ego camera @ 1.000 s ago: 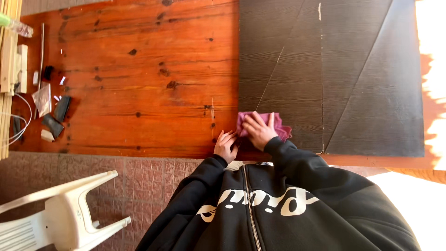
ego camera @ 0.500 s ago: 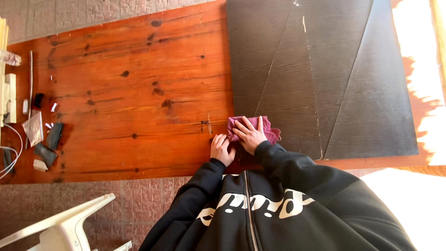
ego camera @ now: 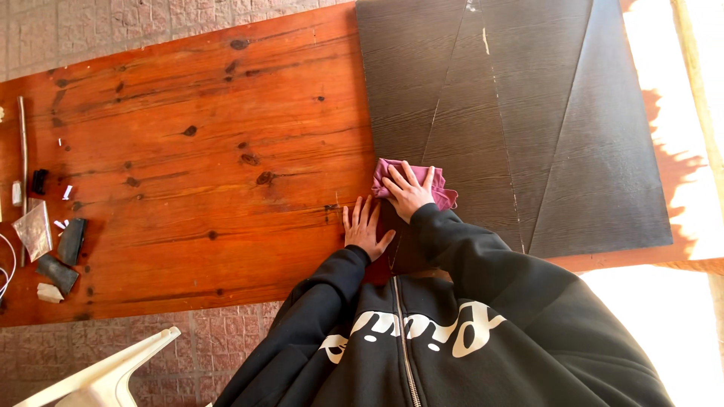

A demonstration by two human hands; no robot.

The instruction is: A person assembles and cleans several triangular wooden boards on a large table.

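I press my right hand [ego camera: 409,193] flat on the crumpled maroon cloth [ego camera: 445,194], wiping the dark wood-grain panel [ego camera: 520,113]; my left hand [ego camera: 365,228] rests open on the reddish wooden table [ego camera: 188,173]. I think the next wipe needs even pressure.

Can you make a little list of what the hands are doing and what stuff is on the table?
Right hand: flat on a maroon cloth, pressing it onto the dark panel
Left hand: flat on the wooden table, fingers spread, holding nothing
Dark panel: lies on the table's right part
Far left edge: small dark pieces, metal rod
Below table: white plastic chair
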